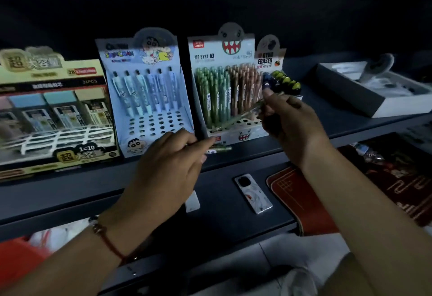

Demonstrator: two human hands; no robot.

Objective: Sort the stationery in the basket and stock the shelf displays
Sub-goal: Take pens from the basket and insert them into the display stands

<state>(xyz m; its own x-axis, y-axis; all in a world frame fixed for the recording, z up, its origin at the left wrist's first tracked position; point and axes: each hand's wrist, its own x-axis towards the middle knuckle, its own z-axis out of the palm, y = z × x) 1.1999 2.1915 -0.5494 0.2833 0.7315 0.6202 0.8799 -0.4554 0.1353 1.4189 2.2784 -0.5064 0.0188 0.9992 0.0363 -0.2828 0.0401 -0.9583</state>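
Note:
My right hand [288, 118] pinches a green pencil [236, 118] that slants down toward the holes of the monster-face pencil display [224, 48], which stands full of green and tan pencils. My left hand [170, 164] grips another green pencil [219, 149] low in front of that display, its tip pointing right. Left of it stands the blue cartoon pen display [140, 62] with one back row of pens and many bare holes.
A yellow refill display [46, 73] fills the shelf's left end. A small eraser display [271, 59] and an open grey box [364, 90] sit to the right. A phone [253, 193] and a red mat [301, 200] lie on the lower ledge.

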